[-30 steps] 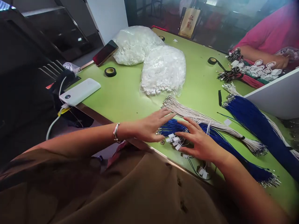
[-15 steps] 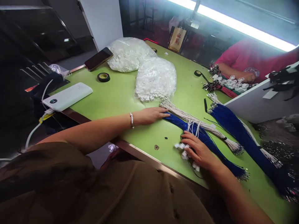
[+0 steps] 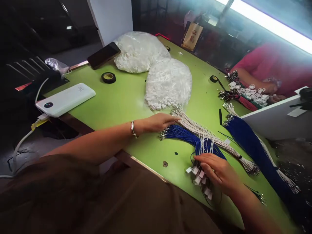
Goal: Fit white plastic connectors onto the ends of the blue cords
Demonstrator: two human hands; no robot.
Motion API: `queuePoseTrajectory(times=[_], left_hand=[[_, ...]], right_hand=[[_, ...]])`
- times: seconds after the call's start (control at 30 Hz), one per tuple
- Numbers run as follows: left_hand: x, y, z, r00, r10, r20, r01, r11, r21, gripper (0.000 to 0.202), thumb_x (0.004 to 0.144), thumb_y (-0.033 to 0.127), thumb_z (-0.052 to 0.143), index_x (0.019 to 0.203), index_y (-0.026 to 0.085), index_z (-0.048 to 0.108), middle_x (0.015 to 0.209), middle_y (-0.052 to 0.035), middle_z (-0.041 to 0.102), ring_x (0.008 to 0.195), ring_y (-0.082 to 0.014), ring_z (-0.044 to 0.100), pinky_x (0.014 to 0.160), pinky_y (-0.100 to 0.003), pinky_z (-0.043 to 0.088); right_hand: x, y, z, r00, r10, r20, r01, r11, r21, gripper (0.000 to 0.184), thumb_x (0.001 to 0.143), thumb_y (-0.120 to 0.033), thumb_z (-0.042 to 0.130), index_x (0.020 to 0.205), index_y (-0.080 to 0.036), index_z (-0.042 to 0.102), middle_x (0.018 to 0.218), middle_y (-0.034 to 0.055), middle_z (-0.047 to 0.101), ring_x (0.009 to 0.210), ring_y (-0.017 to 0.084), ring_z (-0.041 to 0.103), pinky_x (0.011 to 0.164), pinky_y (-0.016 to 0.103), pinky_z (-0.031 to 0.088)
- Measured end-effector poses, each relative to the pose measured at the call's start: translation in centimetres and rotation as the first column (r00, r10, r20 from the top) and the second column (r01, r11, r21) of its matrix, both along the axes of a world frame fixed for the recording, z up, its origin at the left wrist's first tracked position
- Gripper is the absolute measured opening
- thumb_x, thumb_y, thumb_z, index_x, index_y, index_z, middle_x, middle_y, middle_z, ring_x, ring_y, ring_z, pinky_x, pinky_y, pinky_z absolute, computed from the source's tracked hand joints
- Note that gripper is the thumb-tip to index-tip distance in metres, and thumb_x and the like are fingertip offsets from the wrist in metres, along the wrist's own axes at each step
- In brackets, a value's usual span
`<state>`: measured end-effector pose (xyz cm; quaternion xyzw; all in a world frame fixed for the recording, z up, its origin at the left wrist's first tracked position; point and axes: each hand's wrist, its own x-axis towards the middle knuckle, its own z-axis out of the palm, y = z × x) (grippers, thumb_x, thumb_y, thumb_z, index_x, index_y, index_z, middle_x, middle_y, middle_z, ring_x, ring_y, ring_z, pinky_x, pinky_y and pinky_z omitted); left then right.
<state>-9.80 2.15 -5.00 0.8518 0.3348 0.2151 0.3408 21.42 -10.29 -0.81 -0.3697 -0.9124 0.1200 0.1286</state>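
Note:
My left hand (image 3: 158, 123) is open, palm down, its straight fingertips at the end of a bundle of white wires (image 3: 195, 125). Just below those fingers, the metal-tipped ends of a blue wire bundle (image 3: 180, 134) fan out on the table. My right hand (image 3: 219, 170) is open with long, loosely bent fingers, over the blue bundle and beside several white connectors (image 3: 200, 177). Thin white wires (image 3: 206, 143) lie across the blue bundle and lead toward these connectors. Part of the blue bundle is hidden under my right hand and wrist.
Two clear bags of white connectors (image 3: 168, 84) stand at the back of the green table (image 3: 129, 100). A phone (image 3: 103, 55), black tape roll (image 3: 108, 77) and white power bank (image 3: 67, 99) lie left. Another blue bundle (image 3: 251, 143) lies right, near a low partition (image 3: 275, 113). Across sits a person in pink (image 3: 263, 65).
My left hand has lifted off the blue bundle's end, uncovering its metal tips. My right hand has shifted toward the lower right, and more connectors show. The view has tilted slightly.

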Motion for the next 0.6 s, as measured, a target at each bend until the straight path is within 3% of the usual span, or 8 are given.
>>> queuePoseTrajectory(times=[0.07,0.13,0.2,0.3,0.4,0.5,0.53,0.6], left_hand=[[-0.4,0.5,0.0,0.997,0.060,0.050,-0.055,0.993,-0.109,0.037,0.098,0.020,0.046,0.130,0.015,0.063,0.116,-0.0086,0.073,0.104,-0.0168,0.067,0.097,-0.030,0.048],[-0.5,0.8,-0.1,0.995,0.060,0.086,-0.045,0.985,-0.168,0.034,0.095,0.015,0.049,0.124,0.016,0.068,0.115,-0.0075,0.074,0.105,-0.0162,0.067,0.097,-0.030,0.049],[-0.4,0.8,-0.3,0.990,0.073,0.125,-0.047,0.978,-0.203,0.036,0.091,0.009,0.050,0.120,0.017,0.070,0.118,-0.0067,0.073,0.107,-0.0157,0.067,0.099,-0.030,0.049],[-0.6,1.1,0.0,0.963,0.166,0.213,-0.105,0.958,-0.268,0.033,0.087,0.005,0.053,0.111,0.017,0.073,0.113,-0.0059,0.075,0.103,-0.0135,0.068,0.096,-0.028,0.051],[-2.2,1.8,1.0,0.868,0.388,0.310,-0.293,0.904,-0.311,0.022,0.086,0.010,0.057,0.100,0.013,0.075,0.094,-0.0064,0.077,0.084,-0.0107,0.069,0.080,-0.023,0.054],[-4.1,2.5,2.1,0.700,0.606,0.377,-0.528,0.795,-0.298,0.019,0.085,0.011,0.057,0.094,0.010,0.073,0.077,-0.0046,0.073,0.062,-0.0072,0.062,0.062,-0.020,0.051],[-4.6,2.6,2.4,0.673,0.640,0.370,-0.579,0.768,-0.274,0.018,0.084,0.011,0.057,0.092,0.010,0.073,0.073,-0.0035,0.071,0.058,-0.0068,0.060,0.058,-0.019,0.049],[-5.0,2.6,2.4,0.687,0.655,0.314,-0.640,0.750,-0.166,0.015,0.084,0.012,0.058,0.088,0.011,0.073,0.069,-0.0023,0.069,0.057,-0.0078,0.059,0.057,-0.021,0.048]], right_hand=[[-1.8,2.2,1.2,0.997,-0.013,0.077,0.002,0.990,0.143,0.021,0.093,-0.030,0.059,0.106,-0.021,0.073,0.105,0.0070,0.076,0.097,0.025,0.066,0.089,0.040,0.052],[-4.4,4.6,1.5,0.994,0.043,0.096,-0.059,0.983,0.171,0.015,0.091,-0.027,0.063,0.102,-0.022,0.073,0.102,0.0068,0.075,0.091,0.023,0.064,0.086,0.039,0.051],[-7.0,6.8,0.9,0.987,0.104,0.121,-0.116,0.988,0.098,0.012,0.090,-0.023,0.064,0.099,-0.021,0.071,0.095,0.0063,0.073,0.084,0.020,0.064,0.076,0.033,0.051],[-10.0,8.6,-1.3,0.961,0.096,0.258,-0.114,0.992,0.059,0.006,0.084,-0.021,0.071,0.088,-0.018,0.068,0.087,0.0059,0.068,0.076,0.019,0.063,0.062,0.029,0.046],[-10.9,8.8,-3.4,0.966,0.092,0.240,-0.129,0.981,0.144,0.004,0.085,-0.020,0.069,0.084,-0.018,0.066,0.083,0.0052,0.066,0.074,0.019,0.061,0.060,0.028,0.045],[-10.4,8.3,-4.5,0.986,0.138,0.093,-0.160,0.944,0.289,0.011,0.092,-0.015,0.058,0.085,-0.017,0.067,0.078,0.0057,0.066,0.071,0.018,0.060,0.061,0.028,0.045],[-10.1,8.0,-4.6,0.987,0.155,0.052,-0.164,0.929,0.332,0.014,0.093,-0.014,0.055,0.086,-0.016,0.068,0.077,0.0060,0.066,0.070,0.017,0.060,0.060,0.028,0.045],[-9.9,7.7,-4.6,0.983,0.184,-0.013,-0.165,0.909,0.383,0.018,0.094,-0.012,0.052,0.087,-0.016,0.068,0.079,0.0067,0.068,0.071,0.017,0.060,0.061,0.027,0.046]])
